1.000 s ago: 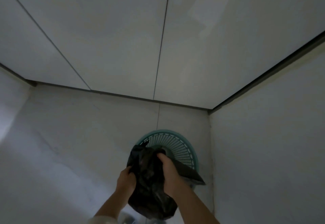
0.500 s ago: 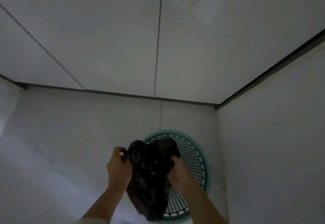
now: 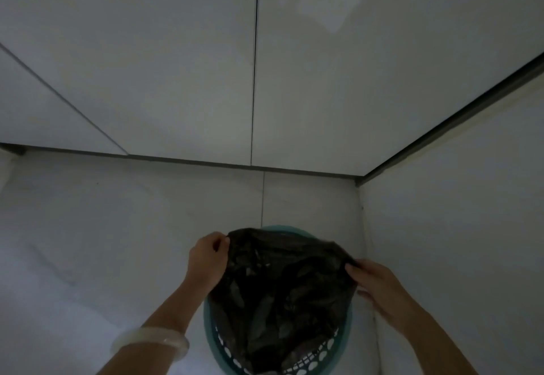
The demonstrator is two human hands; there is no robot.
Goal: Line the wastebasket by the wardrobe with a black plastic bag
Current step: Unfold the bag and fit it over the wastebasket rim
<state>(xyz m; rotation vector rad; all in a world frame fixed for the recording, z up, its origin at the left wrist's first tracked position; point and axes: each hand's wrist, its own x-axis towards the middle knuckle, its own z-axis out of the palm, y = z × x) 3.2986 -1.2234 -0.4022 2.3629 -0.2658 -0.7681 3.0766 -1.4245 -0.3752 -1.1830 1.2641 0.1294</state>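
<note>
A teal perforated wastebasket [image 3: 343,345] stands on the pale floor in the corner, seen from above at the bottom centre. A black plastic bag [image 3: 282,292] is stretched wide over its mouth and hangs down into it, hiding most of the rim. My left hand [image 3: 207,258] pinches the bag's edge at the basket's far left side. My right hand [image 3: 379,286] grips the opposite edge at the right side. A pale bangle [image 3: 150,345] sits on my left wrist.
White wardrobe doors [image 3: 176,65] with dark vertical seams rise straight ahead of the basket. A white wall [image 3: 456,242] runs close along the basket's right side. Pale floor tiles [image 3: 103,242] spread out to the left.
My hands have moved apart, pulling the bunched bag open across the basket's mouth. The camera has come closer to the basket.
</note>
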